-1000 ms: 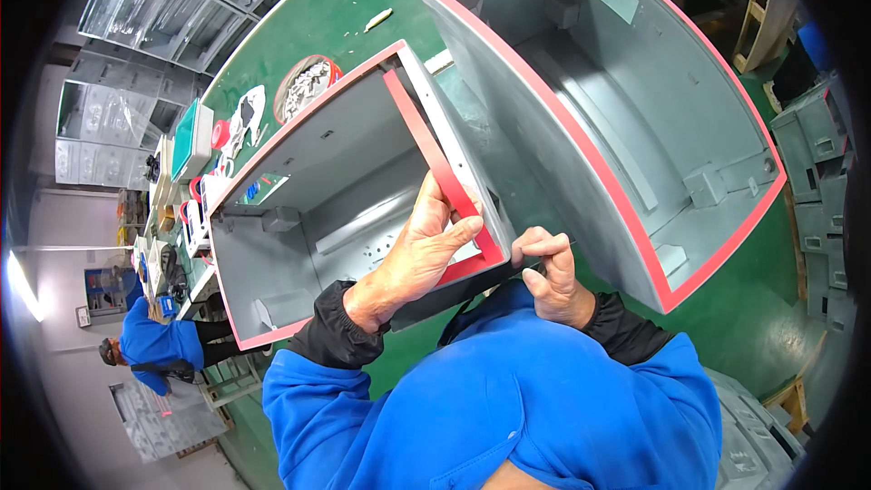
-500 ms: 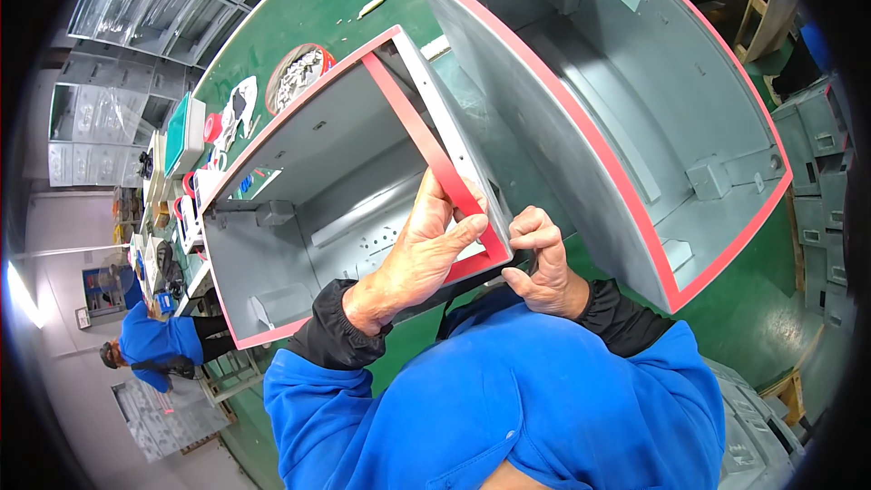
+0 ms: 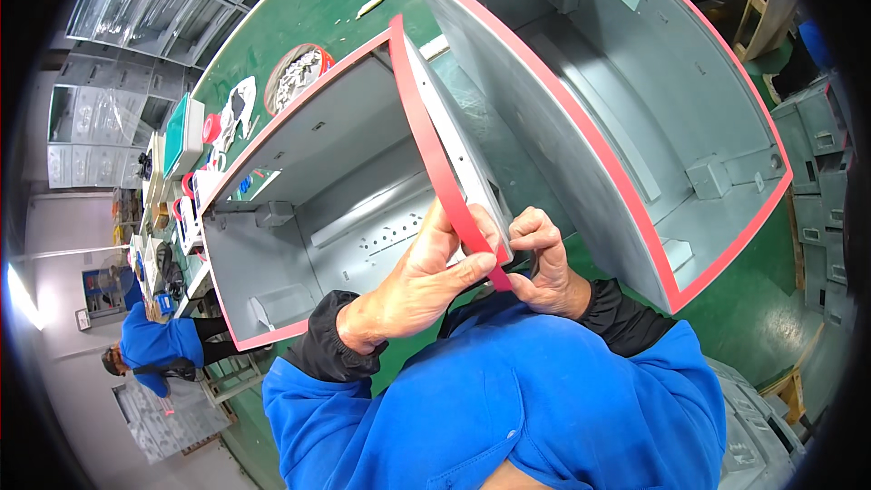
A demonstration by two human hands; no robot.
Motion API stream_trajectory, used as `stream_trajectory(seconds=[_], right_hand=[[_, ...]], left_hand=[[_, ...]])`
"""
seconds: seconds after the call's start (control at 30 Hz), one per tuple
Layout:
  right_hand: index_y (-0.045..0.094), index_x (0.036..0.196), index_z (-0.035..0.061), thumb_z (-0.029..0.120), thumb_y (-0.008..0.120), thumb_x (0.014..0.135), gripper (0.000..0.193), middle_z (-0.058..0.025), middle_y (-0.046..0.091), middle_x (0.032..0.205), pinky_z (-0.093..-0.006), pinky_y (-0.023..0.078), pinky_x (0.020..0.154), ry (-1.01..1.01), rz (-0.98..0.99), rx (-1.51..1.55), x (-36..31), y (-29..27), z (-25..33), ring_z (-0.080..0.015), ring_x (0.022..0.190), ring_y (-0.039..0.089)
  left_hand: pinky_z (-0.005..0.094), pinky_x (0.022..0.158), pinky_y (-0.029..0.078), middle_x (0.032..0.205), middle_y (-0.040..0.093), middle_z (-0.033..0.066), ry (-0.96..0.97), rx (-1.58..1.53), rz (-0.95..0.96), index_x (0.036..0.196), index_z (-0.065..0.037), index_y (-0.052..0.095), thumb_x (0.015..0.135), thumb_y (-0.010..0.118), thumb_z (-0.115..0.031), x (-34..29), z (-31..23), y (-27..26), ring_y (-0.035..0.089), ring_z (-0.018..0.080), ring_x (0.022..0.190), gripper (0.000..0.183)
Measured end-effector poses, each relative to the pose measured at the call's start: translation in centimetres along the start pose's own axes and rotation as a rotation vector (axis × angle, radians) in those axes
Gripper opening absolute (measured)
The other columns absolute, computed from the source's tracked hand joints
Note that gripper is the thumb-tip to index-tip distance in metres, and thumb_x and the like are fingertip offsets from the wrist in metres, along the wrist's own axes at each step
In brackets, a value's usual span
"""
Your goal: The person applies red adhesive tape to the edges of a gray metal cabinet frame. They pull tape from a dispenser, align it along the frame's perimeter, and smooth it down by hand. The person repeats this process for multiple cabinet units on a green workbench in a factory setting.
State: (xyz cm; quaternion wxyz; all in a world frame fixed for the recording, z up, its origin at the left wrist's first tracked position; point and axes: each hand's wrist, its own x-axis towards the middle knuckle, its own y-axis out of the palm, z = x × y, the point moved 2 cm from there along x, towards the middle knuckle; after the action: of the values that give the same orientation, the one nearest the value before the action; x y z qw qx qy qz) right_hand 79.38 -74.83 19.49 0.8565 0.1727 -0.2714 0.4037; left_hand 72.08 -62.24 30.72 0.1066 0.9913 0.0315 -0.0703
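Note:
A grey metal box (image 3: pixel 349 209) lies open side up before me, with red tape along several rim edges. My left hand (image 3: pixel 413 277) pinches a red tape strip (image 3: pixel 430 152) near the box's close right corner. The strip rises from the far corner and bows along the right-hand edge, whose pale face shows beside it. Its loose end pokes past the near corner. My right hand (image 3: pixel 549 263) is closed at that corner, fingers curled and thumb beside the tape's end. Whatever its fingertips grip is hidden.
A larger grey box (image 3: pixel 626 109) with a red-taped rim stands close on the right. On the green table (image 3: pixel 349 32) are a round container of small pale parts (image 3: pixel 299 77) and a white glove (image 3: pixel 240 109). Another person (image 3: pixel 159 340) in blue works at far left.
The red strip has shifted right, from slanting across the opening to running along the right edge. My left hand moved slightly right and down with it. My right hand stays nearly still.

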Motion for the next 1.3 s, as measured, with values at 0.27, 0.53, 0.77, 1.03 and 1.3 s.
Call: stream_trajectory(seconds=[0.27,0.53,0.77,1.03,1.3], right_hand=[[0.043,0.103,0.0077,0.001,0.068,0.065,0.046,-0.0098,0.045,0.088,-0.0347,0.038,0.071,0.007,0.003,0.022,0.0,0.0,0.0,-0.0208,0.078,0.046],[0.043,0.103,0.008,0.0,0.068,0.065,0.046,-0.0093,0.045,0.086,-0.0341,0.039,0.07,0.0,0.003,0.025,0.2,0.1,0.0,-0.0204,0.077,0.045],[0.043,0.103,0.0085,-0.001,0.069,0.065,0.047,-0.0088,0.044,0.086,-0.033,0.04,0.068,0.007,-0.002,0.031,0.3,0.2,0.0,-0.0196,0.077,0.045],[0.043,0.103,0.0087,0.0,0.069,0.066,0.046,-0.0089,0.044,0.087,-0.0327,0.04,0.069,0.004,-0.003,0.033,0.3,0.2,-0.1,-0.0195,0.076,0.045],[0.043,0.103,0.0084,0.002,0.069,0.067,0.045,-0.009,0.044,0.086,-0.0328,0.039,0.069,0.0,-0.007,0.04,0.3,0.2,-0.1,-0.0195,0.076,0.045]], left_hand=[[0.0294,0.085,0.033,0.093,0.046,0.0015,0.066,0.138,-0.118,0.109,-0.01,0.038,0.086,0.055,-0.006,1.0,1.6,-1.3,0.043,0.0114,0.089,0.029],[0.0277,0.084,0.036,0.095,0.045,0.001,0.058,0.152,-0.142,0.11,-0.008,0.039,0.087,0.056,-0.009,1.2,2.0,-1.7,0.043,0.0099,0.088,0.028],[0.0284,0.088,0.033,0.095,0.046,0.0003,0.024,0.123,-0.154,0.111,-0.01,0.038,0.087,0.056,-0.008,1.3,1.9,-1.6,0.043,0.0102,0.091,0.03],[0.0287,0.088,0.033,0.095,0.046,-0.0001,0.022,0.102,-0.152,0.111,-0.01,0.039,0.087,0.057,-0.009,1.5,1.9,-1.8,0.043,0.0101,0.092,0.03],[0.0272,0.077,0.041,0.095,0.046,0.0015,0.068,0.162,-0.156,0.12,-0.007,0.036,0.087,0.056,-0.01,1.4,2.0,-1.7,0.044,0.0099,0.083,0.038]])
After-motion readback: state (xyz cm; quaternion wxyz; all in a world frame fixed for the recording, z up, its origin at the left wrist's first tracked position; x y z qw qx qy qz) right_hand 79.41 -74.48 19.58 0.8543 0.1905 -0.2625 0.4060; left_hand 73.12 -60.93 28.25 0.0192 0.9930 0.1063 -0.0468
